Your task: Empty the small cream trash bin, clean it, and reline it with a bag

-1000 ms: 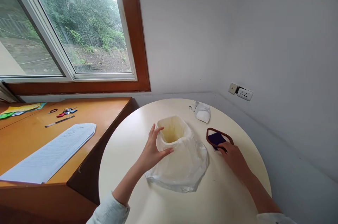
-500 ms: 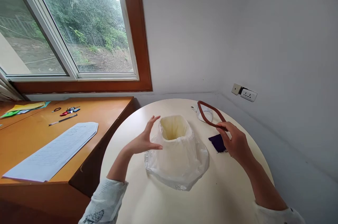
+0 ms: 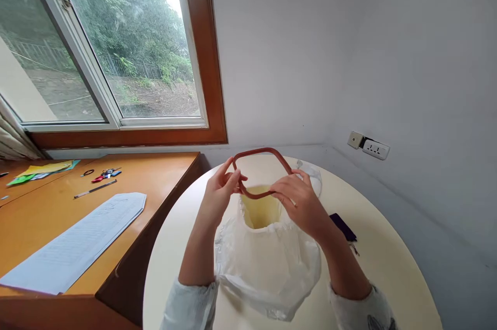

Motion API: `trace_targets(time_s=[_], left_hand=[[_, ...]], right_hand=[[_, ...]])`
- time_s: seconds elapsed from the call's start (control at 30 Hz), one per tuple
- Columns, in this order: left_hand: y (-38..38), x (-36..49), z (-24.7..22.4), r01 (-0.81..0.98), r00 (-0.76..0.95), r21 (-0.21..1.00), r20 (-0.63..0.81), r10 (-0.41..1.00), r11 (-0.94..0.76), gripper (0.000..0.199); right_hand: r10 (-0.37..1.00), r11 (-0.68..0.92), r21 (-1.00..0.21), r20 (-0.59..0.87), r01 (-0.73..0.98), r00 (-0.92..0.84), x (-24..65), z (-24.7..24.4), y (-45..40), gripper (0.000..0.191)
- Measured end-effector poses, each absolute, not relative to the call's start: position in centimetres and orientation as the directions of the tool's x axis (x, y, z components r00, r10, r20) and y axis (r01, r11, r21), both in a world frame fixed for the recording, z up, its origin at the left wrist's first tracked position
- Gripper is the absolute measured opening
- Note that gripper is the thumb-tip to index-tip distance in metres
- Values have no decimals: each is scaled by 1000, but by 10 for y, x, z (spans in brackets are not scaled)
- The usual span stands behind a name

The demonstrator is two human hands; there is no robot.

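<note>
Wall, plain pale grey (image 3: 291,50); spans the background.

Window, sliding, silver-framed with brown wooden surround (image 3: 140,50); trees and a fence beyond the glass.

Desk, orange-brown wood (image 3: 163,174); at left, below the window.

Table, round, cream, smooth-topped (image 3: 380,268); at centre and right, beside the desk.

Bag, thin translucent white plastic (image 3: 272,288); draped around the bin, its lower part spread on the table.

Bin, cream-yellow, open-topped (image 3: 261,214); on the table, mouth upward.

Papers, white, printed, stacked (image 3: 77,242); on the desk, near edge.

Left hand, bare, pale-blue sleeve (image 3: 223,190); fingers and thumb closed on the ring's left side.

Right hand, bare, pale sleeve (image 3: 298,200); gripping the ring's right side.

Ring, reddish-brown, rounded-rectangular (image 3: 254,152); held tilted between both hands, above the mouth of the bin.

Sheets, yellow, green and blue (image 3: 46,169); overlapping, far left of the desk.

Bundle, white, plastic-wrapped (image 3: 315,177); on the table behind the right hand, partly hidden.

Cloth, dark purple, frayed (image 3: 342,226); on the table, right of the bag.

Socket plate, white (image 3: 376,149); on the wall, right.

Pen, slim, dark-and-clear (image 3: 95,189); on the desk.

Loop, thin, black (image 3: 87,172); beyond the pen.
</note>
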State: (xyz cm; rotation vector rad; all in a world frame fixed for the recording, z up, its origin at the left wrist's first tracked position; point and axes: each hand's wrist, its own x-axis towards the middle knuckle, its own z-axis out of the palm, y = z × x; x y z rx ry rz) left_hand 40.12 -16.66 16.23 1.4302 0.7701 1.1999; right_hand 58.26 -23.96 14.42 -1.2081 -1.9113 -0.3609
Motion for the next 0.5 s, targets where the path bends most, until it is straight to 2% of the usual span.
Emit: trace_targets(time_s=[0.17,0.37,0.5], left_hand=[[-160,403,150,-126,295,963,265,918,-237,64],[-151,404,144,-162,291,957,278,916,-240,65],[-153,403,148,-126,279,961,271,921,-245,64]], right_hand=[[611,497,-208,774,842,-169,575,137,-235,17],[538,450,-218,840,866,-69,589,131,-230,13],[529,364,-359,839,860,126,600,130,-231,19]])
